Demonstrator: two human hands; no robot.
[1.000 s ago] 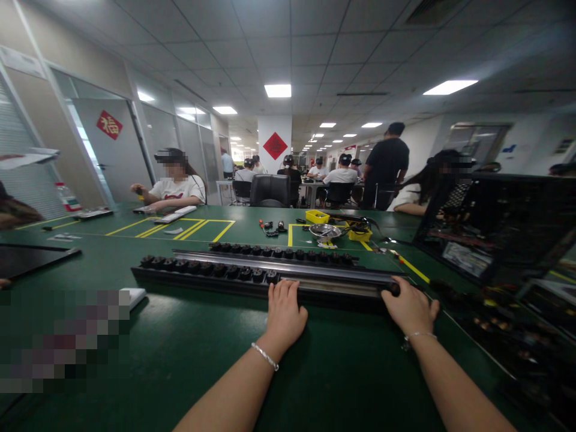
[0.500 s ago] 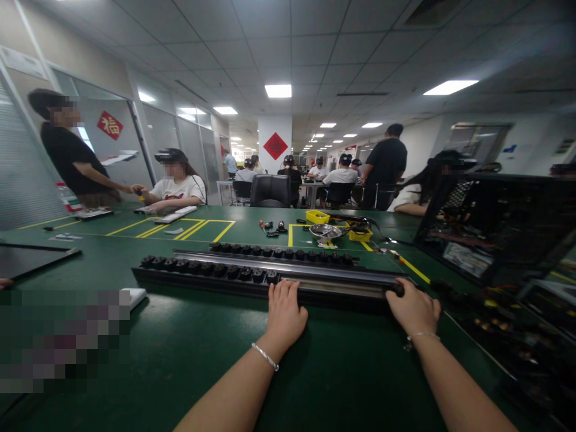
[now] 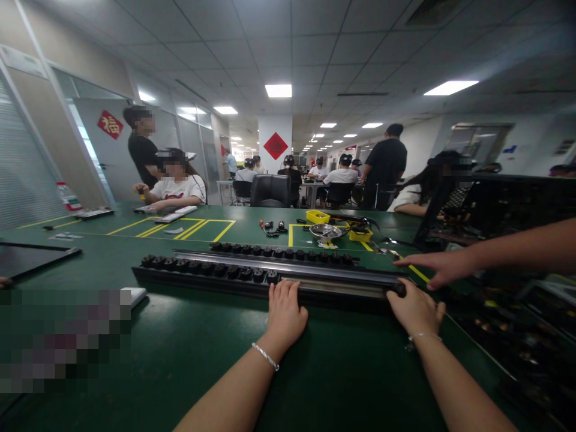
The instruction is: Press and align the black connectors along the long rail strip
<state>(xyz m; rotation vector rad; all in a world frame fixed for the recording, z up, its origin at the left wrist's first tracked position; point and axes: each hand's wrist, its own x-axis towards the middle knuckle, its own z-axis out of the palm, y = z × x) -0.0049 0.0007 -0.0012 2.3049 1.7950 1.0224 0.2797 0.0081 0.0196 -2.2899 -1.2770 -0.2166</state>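
Both hands are planted on the near edge of a long black rail [image 3: 270,282] that lies crosswise on the green worktop [image 3: 180,348]. The left hand [image 3: 284,312] sits about mid-length, fingers together and curled over the front lip, palm down on the worktop side — looks like it's there to pin the rail so it doesn't slide. The right hand [image 3: 414,310] is at the rail's right end, fingers wrapped around the end cap, thumb tucked out of sight, so it reads as a steadying grip rather than a lift. The rail is flat on the worktop, not raised at either end as far as I can tell.

Both forearms come in low and nearly straight from the bottom of the frame, wrists only slightly bent, a thin bracelet on each.

The rail has a row of black round knobs [image 3: 211,269] along its left half and a bare metal channel on the right half — that's the stretch between the two hands. A second rail [image 3: 279,252] lies just behind it, parallel.

Another person's hand [image 3: 438,264] reaches in from the right, fingers stretched out flat, hovering just beyond the rail's right end, near the right hand but not touching it. Further back there's a yellow tray [image 3: 317,216] and a metal bowl [image 3: 325,231].
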